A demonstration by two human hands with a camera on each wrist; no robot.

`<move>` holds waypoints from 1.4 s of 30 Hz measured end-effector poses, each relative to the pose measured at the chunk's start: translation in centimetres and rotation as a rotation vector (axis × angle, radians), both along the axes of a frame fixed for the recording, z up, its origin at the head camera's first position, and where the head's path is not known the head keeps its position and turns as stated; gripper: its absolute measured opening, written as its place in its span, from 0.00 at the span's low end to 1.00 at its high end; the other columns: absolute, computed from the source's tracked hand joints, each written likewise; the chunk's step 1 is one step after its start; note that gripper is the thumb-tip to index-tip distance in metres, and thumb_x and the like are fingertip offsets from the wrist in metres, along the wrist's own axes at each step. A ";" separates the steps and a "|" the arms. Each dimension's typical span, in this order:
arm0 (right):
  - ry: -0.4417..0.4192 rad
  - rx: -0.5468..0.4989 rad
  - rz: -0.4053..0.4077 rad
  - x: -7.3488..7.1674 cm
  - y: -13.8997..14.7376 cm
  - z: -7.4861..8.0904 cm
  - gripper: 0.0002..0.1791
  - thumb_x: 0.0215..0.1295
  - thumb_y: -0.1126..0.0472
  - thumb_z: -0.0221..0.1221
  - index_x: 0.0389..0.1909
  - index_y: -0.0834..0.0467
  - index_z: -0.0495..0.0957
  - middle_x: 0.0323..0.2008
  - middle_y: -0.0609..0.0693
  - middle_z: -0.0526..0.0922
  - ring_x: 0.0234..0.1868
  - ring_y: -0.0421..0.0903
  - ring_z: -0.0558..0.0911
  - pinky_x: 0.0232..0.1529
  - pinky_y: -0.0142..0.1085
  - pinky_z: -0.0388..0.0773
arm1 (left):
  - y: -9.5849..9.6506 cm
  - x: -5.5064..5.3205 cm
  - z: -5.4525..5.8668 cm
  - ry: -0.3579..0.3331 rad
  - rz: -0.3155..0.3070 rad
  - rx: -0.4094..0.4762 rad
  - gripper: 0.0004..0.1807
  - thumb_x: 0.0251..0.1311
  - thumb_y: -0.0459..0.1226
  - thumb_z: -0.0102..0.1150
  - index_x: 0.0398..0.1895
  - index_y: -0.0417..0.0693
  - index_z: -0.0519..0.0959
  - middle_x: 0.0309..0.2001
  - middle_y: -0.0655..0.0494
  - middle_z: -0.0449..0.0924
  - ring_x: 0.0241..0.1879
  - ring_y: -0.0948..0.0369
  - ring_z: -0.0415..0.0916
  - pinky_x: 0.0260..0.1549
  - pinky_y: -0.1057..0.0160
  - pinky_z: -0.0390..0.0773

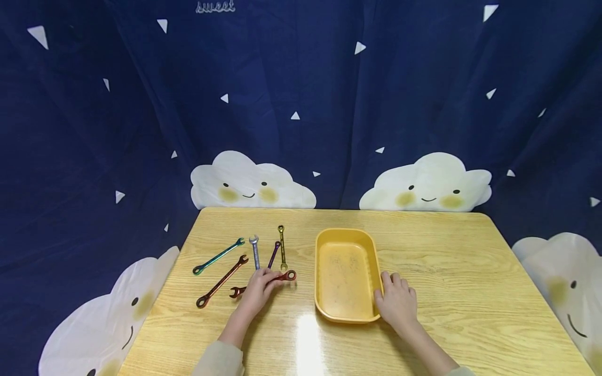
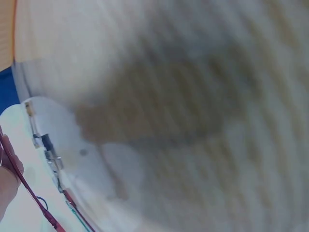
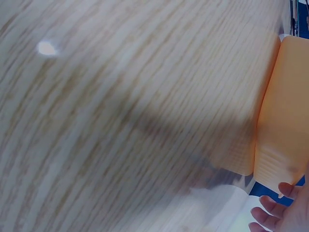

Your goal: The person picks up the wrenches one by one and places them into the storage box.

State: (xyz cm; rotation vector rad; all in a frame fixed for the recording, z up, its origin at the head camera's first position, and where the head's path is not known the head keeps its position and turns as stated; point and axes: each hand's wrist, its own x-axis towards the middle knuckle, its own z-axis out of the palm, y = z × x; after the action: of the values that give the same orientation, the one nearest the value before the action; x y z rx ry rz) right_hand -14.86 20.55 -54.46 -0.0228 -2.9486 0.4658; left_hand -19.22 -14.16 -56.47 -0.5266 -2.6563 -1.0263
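In the head view my left hand pinches a red combination wrench at the middle of its shaft; both ends stick out past the fingers. The left wrist view catches this red wrench and part of the hand at its left edge. My right hand holds the right rim of a yellow plastic bin near its front corner, thumb over the edge. From the right wrist, the bin's outer wall shows beside the fingers. Nothing lies in the bin.
Several wrenches lie around my left hand: a teal one, an orange-red one, a silver-blue one, a purple one and a gold one. A dark blue curtain hangs behind the wooden table.
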 end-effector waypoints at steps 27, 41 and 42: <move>0.014 0.004 -0.006 -0.1 -0.1 -0.1 0.19 0.59 0.56 0.50 0.50 0.60 0.67 0.43 0.59 0.71 0.43 0.60 0.71 0.38 0.54 0.65 | 5.1 -1.9 3.7 0.041 0.103 0.115 0.12 0.53 0.37 0.61 0.41 0.43 0.83 0.34 0.51 0.75 0.37 0.54 0.71 0.36 0.57 0.72; 0.009 0.004 -0.006 -0.2 0.0 -0.2 0.20 0.60 0.56 0.50 0.51 0.60 0.67 0.44 0.60 0.71 0.44 0.60 0.70 0.39 0.55 0.65 | 8.1 -2.8 4.5 0.112 0.103 0.097 0.13 0.51 0.38 0.61 0.39 0.43 0.83 0.33 0.47 0.77 0.35 0.51 0.73 0.37 0.54 0.73; 0.009 0.004 -0.007 -0.2 0.0 -0.2 0.20 0.59 0.56 0.51 0.51 0.60 0.67 0.44 0.60 0.71 0.44 0.61 0.70 0.39 0.55 0.65 | 8.3 -2.9 4.6 0.111 0.102 0.098 0.13 0.51 0.38 0.62 0.39 0.42 0.83 0.33 0.46 0.77 0.35 0.51 0.74 0.37 0.53 0.73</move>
State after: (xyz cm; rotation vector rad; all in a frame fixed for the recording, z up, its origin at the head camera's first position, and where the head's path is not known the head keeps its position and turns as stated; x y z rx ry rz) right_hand -15.03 20.56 -54.65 -0.0298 -2.9394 0.4581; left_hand -22.11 -5.82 -51.86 -0.4102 -2.4940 -1.0587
